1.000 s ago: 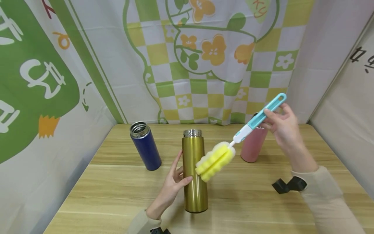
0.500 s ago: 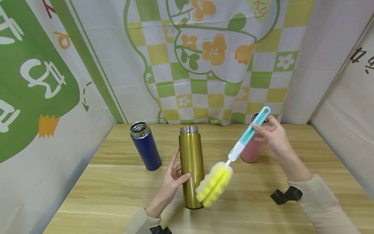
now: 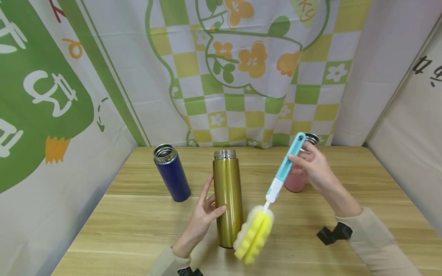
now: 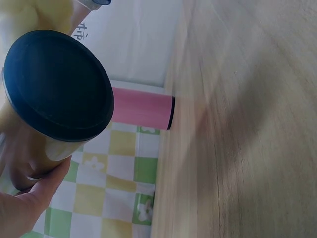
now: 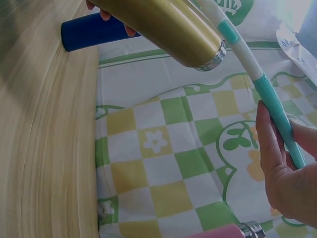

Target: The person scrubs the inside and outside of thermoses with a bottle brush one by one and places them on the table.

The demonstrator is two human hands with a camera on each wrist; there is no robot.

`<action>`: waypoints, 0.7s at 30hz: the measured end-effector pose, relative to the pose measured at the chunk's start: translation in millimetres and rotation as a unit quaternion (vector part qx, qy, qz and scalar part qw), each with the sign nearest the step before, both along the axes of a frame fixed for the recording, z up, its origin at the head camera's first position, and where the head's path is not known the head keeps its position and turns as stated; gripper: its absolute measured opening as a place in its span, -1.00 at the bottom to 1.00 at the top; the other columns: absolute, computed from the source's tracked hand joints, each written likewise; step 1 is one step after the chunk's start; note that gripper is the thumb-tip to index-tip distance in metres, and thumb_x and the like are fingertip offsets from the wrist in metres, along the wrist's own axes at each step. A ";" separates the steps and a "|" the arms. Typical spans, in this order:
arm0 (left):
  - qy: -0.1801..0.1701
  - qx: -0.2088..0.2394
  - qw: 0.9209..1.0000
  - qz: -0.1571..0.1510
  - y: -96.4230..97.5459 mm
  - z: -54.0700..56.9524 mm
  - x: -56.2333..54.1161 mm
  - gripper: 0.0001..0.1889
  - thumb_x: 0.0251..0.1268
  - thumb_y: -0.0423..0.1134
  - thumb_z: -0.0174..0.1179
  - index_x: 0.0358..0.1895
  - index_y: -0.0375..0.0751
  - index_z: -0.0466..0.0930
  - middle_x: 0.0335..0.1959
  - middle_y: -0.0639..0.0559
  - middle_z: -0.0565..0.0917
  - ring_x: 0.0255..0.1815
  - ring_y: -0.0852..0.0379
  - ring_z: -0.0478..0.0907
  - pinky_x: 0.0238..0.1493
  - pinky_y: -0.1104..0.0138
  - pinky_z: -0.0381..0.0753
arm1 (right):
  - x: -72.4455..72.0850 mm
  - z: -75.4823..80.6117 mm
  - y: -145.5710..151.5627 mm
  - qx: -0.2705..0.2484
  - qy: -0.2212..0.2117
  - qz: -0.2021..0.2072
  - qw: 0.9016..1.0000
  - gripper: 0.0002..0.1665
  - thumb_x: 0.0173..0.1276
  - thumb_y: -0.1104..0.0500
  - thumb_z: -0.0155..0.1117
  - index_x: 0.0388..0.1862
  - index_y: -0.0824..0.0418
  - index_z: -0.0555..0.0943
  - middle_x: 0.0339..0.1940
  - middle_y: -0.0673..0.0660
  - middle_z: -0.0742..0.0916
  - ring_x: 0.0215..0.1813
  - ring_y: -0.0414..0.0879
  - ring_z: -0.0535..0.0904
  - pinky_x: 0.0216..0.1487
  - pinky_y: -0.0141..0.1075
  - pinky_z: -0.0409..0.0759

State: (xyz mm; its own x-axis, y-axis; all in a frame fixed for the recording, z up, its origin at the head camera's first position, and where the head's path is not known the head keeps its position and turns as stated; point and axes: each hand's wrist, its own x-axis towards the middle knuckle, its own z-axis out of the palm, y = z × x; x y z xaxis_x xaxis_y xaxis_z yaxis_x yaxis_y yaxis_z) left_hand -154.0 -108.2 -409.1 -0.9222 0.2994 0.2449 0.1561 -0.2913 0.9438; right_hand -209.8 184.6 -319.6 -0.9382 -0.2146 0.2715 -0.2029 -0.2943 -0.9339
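My left hand (image 3: 203,218) grips a gold vacuum flask (image 3: 228,199) around its lower half. The flask has no lid and its steel neck points up; in the left wrist view its dark base (image 4: 58,85) shows, lifted off the table. By its turquoise handle (image 3: 291,159), my right hand (image 3: 315,165) holds a bottle brush with a yellow and white sponge head (image 3: 254,234). That head hangs down just right of the flask's lower end. Whether sponge and flask touch, I cannot tell. The right wrist view shows the handle (image 5: 277,111) between thumb and fingers.
A lidless blue flask (image 3: 172,174) stands on the wooden table (image 3: 138,230) to the left. Behind my right hand is a pink flask (image 3: 296,181), partly covered by the hand. Printed cloth (image 3: 238,115) hangs along the table's back edge.
My right hand has come left and slightly down, and the brush has swung steeper, its sponge dropping toward the flask's base. The gold flask has shifted only slightly in my left hand.
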 end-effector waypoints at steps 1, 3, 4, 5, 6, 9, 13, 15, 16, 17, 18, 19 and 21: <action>-0.001 -0.004 1.000 -0.003 0.0 0.1 0.3 -0.08 0.08 -0.45 0.14 0.40 0.00 -0.30 0.17 -0.49 0.23 0.02 0.07 0.45 -0.02 0.21 0.42 | -0.4 -0.1 -0.2 -0.002 -0.001 -0.004 1.000 -0.72 0.24 0.44 0.04 -0.09 0.26 0.31 -0.38 0.04 0.69 -0.38 -0.16 0.63 -0.37 -0.31 0.59; -0.001 -0.011 1.000 -0.010 0.1 0.3 0.9 -0.09 0.09 -0.46 0.13 0.40 0.03 -0.29 0.19 -0.47 0.21 0.04 0.06 0.43 -0.01 0.19 0.41 | -1.4 0.8 -0.1 -0.012 -0.005 -0.011 1.000 -0.71 0.24 0.43 0.05 -0.08 0.25 0.32 -0.38 0.04 0.68 -0.38 -0.17 0.63 -0.35 -0.31 0.59; 0.000 -0.014 1.000 -0.015 0.0 0.4 1.1 -0.09 0.09 -0.46 0.13 0.40 0.03 -0.29 0.19 -0.47 0.20 0.04 0.06 0.42 -0.01 0.19 0.40 | -1.9 1.6 0.3 -0.018 -0.008 -0.017 1.000 -0.71 0.24 0.42 0.06 -0.07 0.25 0.32 -0.38 0.04 0.68 -0.38 -0.17 0.63 -0.35 -0.32 0.59; 0.000 -0.016 1.000 -0.020 -0.1 0.3 1.4 -0.09 0.10 -0.46 0.12 0.40 0.04 -0.29 0.20 -0.47 0.19 0.05 0.05 0.42 0.00 0.18 0.40 | -2.6 2.7 0.7 -0.026 -0.011 -0.022 0.999 -0.70 0.23 0.41 0.07 -0.08 0.25 0.31 -0.39 0.05 0.68 -0.38 -0.17 0.63 -0.34 -0.32 0.58; 0.000 -0.018 1.000 -0.023 -0.3 0.2 1.6 -0.10 0.10 -0.46 0.12 0.40 0.05 -0.28 0.20 -0.47 0.19 0.06 0.05 0.41 0.00 0.18 0.39 | -3.2 4.1 1.5 -0.036 -0.016 -0.027 0.999 -0.70 0.23 0.41 0.08 -0.07 0.25 0.31 -0.39 0.05 0.68 -0.38 -0.16 0.63 -0.34 -0.32 0.58; 0.003 -0.019 0.999 -0.035 -1.2 -0.2 2.3 -0.10 0.11 -0.44 0.11 0.40 0.05 -0.29 0.21 -0.48 0.17 0.07 0.04 0.41 0.01 0.17 0.39 | -4.9 9.6 4.2 -0.070 -0.029 -0.045 0.996 -0.68 0.20 0.41 0.11 -0.08 0.26 0.32 -0.40 0.07 0.68 -0.38 -0.14 0.64 -0.33 -0.32 0.58; 0.005 -0.022 0.999 -0.048 -2.8 -1.0 3.2 -0.11 0.12 -0.42 0.10 0.40 0.03 -0.30 0.20 -0.48 0.18 0.07 0.04 0.41 0.02 0.17 0.37 | -6.8 17.7 9.7 -0.127 -0.045 -0.058 0.989 -0.62 0.17 0.43 0.13 -0.05 0.30 0.29 -0.41 0.13 0.69 -0.38 -0.09 0.65 -0.32 -0.30 0.58; 0.006 -0.021 0.998 -0.057 -3.6 -1.7 3.4 -0.12 0.12 -0.42 0.09 0.40 0.02 -0.30 0.19 -0.49 0.19 0.07 0.05 0.41 0.02 0.17 0.37 | -7.9 21.4 12.8 -0.155 -0.048 -0.060 0.985 -0.58 0.16 0.45 0.13 -0.02 0.31 0.26 -0.42 0.16 0.68 -0.39 -0.06 0.65 -0.31 -0.28 0.58; 0.007 -0.020 0.998 -0.062 -4.0 -2.1 3.5 -0.12 0.13 -0.42 0.08 0.40 0.01 -0.30 0.19 -0.49 0.19 0.06 0.05 0.42 0.02 0.17 0.38 | -8.3 23.2 14.4 -0.163 -0.050 -0.064 0.983 -0.56 0.15 0.45 0.14 -0.01 0.30 0.25 -0.43 0.17 0.68 -0.40 -0.06 0.65 -0.31 -0.29 0.58; 0.008 -0.019 0.998 -0.067 -4.4 -2.6 3.6 -0.13 0.13 -0.42 0.08 0.40 0.00 -0.31 0.18 -0.50 0.20 0.04 0.05 0.43 0.01 0.18 0.38 | -8.5 24.8 15.9 -0.172 -0.052 -0.071 0.981 -0.55 0.14 0.44 0.16 -0.01 0.30 0.26 -0.44 0.18 0.67 -0.41 -0.06 0.64 -0.31 -0.29 0.58; 0.009 -0.017 0.997 -0.073 -4.7 -3.0 3.7 -0.13 0.14 -0.42 0.07 0.40 -0.01 -0.32 0.17 -0.50 0.20 0.02 0.05 0.44 0.00 0.18 0.40 | -8.9 26.2 17.4 -0.181 -0.051 -0.074 0.979 -0.54 0.14 0.44 0.16 -0.01 0.30 0.26 -0.44 0.19 0.67 -0.41 -0.05 0.64 -0.32 -0.29 0.59; 0.011 -0.013 0.997 -0.079 -5.0 -3.5 3.8 -0.13 0.14 -0.43 0.06 0.40 -0.02 -0.32 0.16 -0.51 0.21 0.01 0.04 0.45 -0.01 0.18 0.41 | -9.2 27.5 18.8 -0.186 -0.050 -0.080 0.978 -0.54 0.13 0.44 0.17 -0.01 0.30 0.26 -0.44 0.19 0.67 -0.41 -0.05 0.64 -0.33 -0.29 0.59; 0.013 -0.003 0.996 -0.091 -5.7 -4.3 4.3 -0.14 0.15 -0.45 0.04 0.40 0.00 -0.33 0.16 -0.50 0.22 -0.01 0.03 0.47 -0.02 0.19 0.42 | -9.9 29.7 21.5 -0.197 -0.049 -0.092 0.975 -0.56 0.12 0.43 0.18 -0.04 0.30 0.27 -0.44 0.19 0.66 -0.41 -0.05 0.63 -0.35 -0.29 0.59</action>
